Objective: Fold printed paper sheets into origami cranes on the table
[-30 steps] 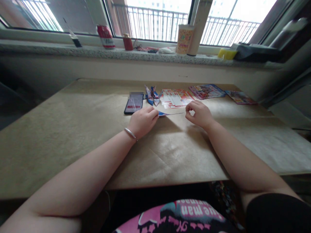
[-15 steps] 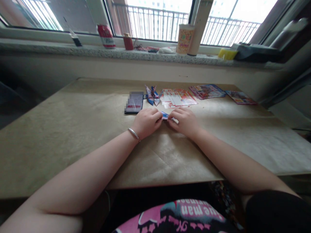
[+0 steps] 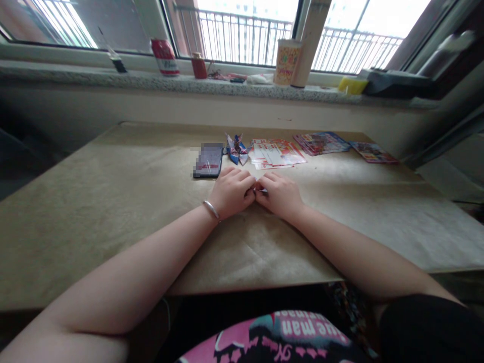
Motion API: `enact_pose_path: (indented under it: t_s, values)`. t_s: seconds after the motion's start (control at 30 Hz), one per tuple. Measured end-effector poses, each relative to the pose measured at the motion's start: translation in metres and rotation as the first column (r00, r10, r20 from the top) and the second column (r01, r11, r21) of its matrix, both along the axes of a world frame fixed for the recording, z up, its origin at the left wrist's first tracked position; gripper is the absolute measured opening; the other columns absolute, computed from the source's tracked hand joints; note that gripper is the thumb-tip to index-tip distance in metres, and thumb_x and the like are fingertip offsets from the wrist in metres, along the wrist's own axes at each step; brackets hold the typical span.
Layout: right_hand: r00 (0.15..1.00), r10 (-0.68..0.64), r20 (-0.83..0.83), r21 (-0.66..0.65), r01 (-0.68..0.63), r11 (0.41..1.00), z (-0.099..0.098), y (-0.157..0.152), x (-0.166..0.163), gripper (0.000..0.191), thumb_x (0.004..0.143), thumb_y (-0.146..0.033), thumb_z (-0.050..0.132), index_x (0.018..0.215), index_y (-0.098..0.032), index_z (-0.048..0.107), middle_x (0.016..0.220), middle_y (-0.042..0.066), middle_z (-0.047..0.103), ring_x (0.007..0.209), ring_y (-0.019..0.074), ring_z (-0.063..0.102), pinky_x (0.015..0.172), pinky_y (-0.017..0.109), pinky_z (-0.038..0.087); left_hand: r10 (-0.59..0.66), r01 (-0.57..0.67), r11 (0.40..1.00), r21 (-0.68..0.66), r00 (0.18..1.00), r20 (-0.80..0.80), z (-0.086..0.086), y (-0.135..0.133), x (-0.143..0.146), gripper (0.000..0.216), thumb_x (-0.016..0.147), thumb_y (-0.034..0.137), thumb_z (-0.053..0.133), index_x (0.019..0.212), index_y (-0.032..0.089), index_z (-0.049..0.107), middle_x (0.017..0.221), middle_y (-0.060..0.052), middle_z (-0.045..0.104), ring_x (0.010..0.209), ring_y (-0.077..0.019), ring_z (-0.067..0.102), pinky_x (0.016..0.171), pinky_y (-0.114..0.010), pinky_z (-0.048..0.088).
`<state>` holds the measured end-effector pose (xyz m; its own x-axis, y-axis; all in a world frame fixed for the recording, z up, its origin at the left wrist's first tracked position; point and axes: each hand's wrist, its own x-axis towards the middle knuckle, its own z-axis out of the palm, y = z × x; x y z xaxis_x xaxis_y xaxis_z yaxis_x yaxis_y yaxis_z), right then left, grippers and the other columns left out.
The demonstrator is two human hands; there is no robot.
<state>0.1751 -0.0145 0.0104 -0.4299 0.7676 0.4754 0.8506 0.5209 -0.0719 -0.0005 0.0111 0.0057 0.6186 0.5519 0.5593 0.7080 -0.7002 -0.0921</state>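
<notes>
My left hand (image 3: 233,191) and my right hand (image 3: 279,192) meet over the middle of the table (image 3: 242,257), fingertips touching. Both are closed in a pinch on a small piece of folded paper (image 3: 258,187), of which only a sliver shows between the fingers. Just behind my left hand lies a phone (image 3: 208,160) with its screen up. A folded blue and pink paper figure (image 3: 237,149) with pointed tips stands to the right of the phone. Beyond my right hand, white and orange printed sheets (image 3: 278,153) are spread in an overlapping pile.
Colourful printed cards (image 3: 321,142) lie stacked at the back right, with another small pile (image 3: 374,152) beside them. On the windowsill (image 3: 132,83) stand a red can (image 3: 164,58), a red bottle (image 3: 199,66), a patterned paper cup (image 3: 287,62) and a yellow object (image 3: 352,85).
My hands have drawn together until the fingertips touch, and the fingers have curled in. The blue paper that showed between them is now mostly covered.
</notes>
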Motion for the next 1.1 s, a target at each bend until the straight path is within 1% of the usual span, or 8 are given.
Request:
enact_pose_path:
  t_s: [0.2, 0.47, 0.63, 0.8, 1.1]
  values:
    - [0.998, 0.010, -0.060, -0.016, -0.011, 1.000, 0.002, 0.002, 0.006, 0.013, 0.085, -0.025, 0.055, 0.076, -0.022, 0.064, 0.083, 0.004, 0.067, 0.083, 0.0190, 0.058, 0.068, 0.029, 0.039, 0.028, -0.028, 1.000, -0.002, 1.000, 0.006, 0.000, 0.002, -0.003, 0.007, 0.079, 0.024, 0.055, 0.075, 0.020, 0.060, 0.081, -0.004, 0.066, 0.080, -0.0215, 0.058, 0.082, -0.038, 0.038]
    - [0.997, 0.032, -0.066, 0.022, -0.030, 0.999, 0.007, 0.005, 0.019, 0.010, 0.081, -0.022, 0.056, 0.076, -0.023, 0.065, 0.083, 0.003, 0.067, 0.078, 0.0182, 0.058, 0.070, 0.029, 0.040, 0.062, -0.057, 0.995, -0.082, 0.997, 0.054, 0.006, 0.004, -0.010, 0.004, 0.077, 0.022, 0.056, 0.074, 0.020, 0.059, 0.083, -0.003, 0.067, 0.080, -0.0203, 0.058, 0.083, -0.038, 0.037]
    - [0.997, 0.027, -0.077, 0.026, -0.025, 0.999, 0.008, 0.009, 0.031, 0.007, 0.078, -0.022, 0.058, 0.076, -0.023, 0.065, 0.082, 0.003, 0.067, 0.079, 0.0191, 0.059, 0.070, 0.030, 0.040, 0.085, -0.077, 0.994, -0.079, 0.991, 0.101, 0.005, 0.008, -0.016, 0.005, 0.078, 0.023, 0.057, 0.074, 0.020, 0.058, 0.082, -0.002, 0.067, 0.080, -0.0197, 0.058, 0.082, -0.037, 0.036]
    - [0.996, 0.021, -0.086, 0.038, -0.018, 0.999, 0.009, 0.016, 0.043, 0.007, 0.076, -0.022, 0.059, 0.074, -0.023, 0.065, 0.080, 0.002, 0.067, 0.075, 0.0187, 0.058, 0.069, 0.030, 0.039, 0.110, -0.099, 0.990, -0.096, 0.987, 0.120, 0.005, 0.012, -0.021, 0.004, 0.077, 0.022, 0.056, 0.074, 0.020, 0.058, 0.080, -0.002, 0.066, 0.078, -0.0195, 0.058, 0.081, -0.037, 0.036]
    - [0.994, 0.054, -0.099, -0.007, -0.055, 0.998, 0.011, 0.024, 0.055, 0.006, 0.073, -0.020, 0.059, 0.072, -0.023, 0.064, 0.079, 0.002, 0.068, 0.074, 0.0183, 0.058, 0.070, 0.030, 0.040, 0.110, -0.098, 0.990, -0.097, 0.987, 0.118, 0.006, 0.012, -0.021, 0.004, 0.078, 0.022, 0.056, 0.074, 0.020, 0.058, 0.080, -0.002, 0.066, 0.078, -0.0192, 0.058, 0.080, -0.036, 0.036]
